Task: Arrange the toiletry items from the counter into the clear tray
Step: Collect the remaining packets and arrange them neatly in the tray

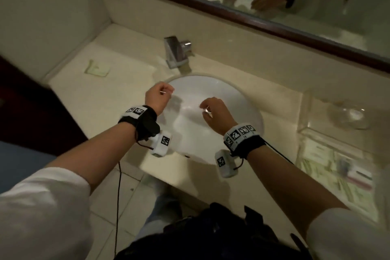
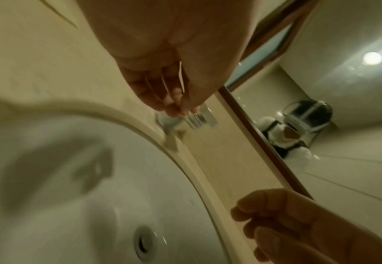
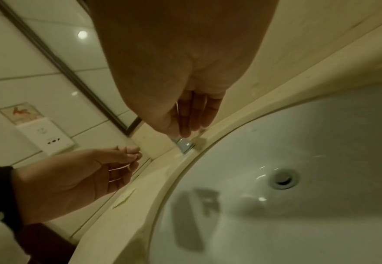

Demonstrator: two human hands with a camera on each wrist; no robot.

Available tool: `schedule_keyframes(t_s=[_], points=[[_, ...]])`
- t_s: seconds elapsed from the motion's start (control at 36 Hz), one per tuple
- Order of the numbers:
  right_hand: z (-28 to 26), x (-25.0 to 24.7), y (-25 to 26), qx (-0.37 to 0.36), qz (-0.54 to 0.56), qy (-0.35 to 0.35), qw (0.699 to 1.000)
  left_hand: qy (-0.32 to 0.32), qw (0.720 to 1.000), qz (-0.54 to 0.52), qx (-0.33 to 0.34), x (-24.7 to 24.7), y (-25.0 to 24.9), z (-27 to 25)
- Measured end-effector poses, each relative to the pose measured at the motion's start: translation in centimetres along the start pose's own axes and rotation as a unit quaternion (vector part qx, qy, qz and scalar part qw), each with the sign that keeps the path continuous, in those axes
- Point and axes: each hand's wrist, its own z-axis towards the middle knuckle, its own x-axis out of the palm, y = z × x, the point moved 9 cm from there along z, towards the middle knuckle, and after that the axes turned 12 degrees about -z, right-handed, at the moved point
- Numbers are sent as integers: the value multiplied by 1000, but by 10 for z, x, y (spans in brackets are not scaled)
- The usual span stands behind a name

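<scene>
From the head, both hands are hovering over the white basin (image 1: 213, 124) in the beige counter (image 1: 101, 99): the left hand (image 1: 157, 99) is pinching a thin white stick (image 1: 165, 91), the right hand (image 1: 217, 115) something small (unclear). The clear tray (image 1: 329, 154) is sitting at three o'clock, its packets' print unreadable. Both wrist views are showing curled fingers above the basin, mirror (image 2: 309, 125) behind.

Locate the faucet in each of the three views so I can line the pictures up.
Head: the faucet stands on the counter behind the basin, upper centre.
Left wrist: mid-frame, just beyond the left hand's fingertips, at the basin rim, blurred.
Right wrist: only a chrome part shows, centre, below the right hand's fingertips.
Shared landmark: the white basin, its drain visible in both wrist views.
</scene>
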Motion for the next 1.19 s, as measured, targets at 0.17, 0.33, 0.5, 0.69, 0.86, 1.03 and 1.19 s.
schedule_keyframes(t_s=[0.17,0.33,0.5,0.69,0.86,1.03,1.19], points=[[71,52,84,-21,-3,49,999,-109,992,50,-45,-123,44,48],[140,104,152,-17,-13,83,996,-137,980,93,-113,-213,86,98],[200,135,194,16,-63,57,996,-179,965,81,-172,-276,115,139],[259,154,227,17,-130,39,991,-197,964,65,-169,-297,128,169],[296,178,235,25,-174,69,982,-175,965,102,-167,-301,141,190],[314,197,232,50,-181,97,977,-136,968,133,-161,-298,151,203],[323,206,230,55,-178,103,977,-125,966,174,-144,-297,149,211]])
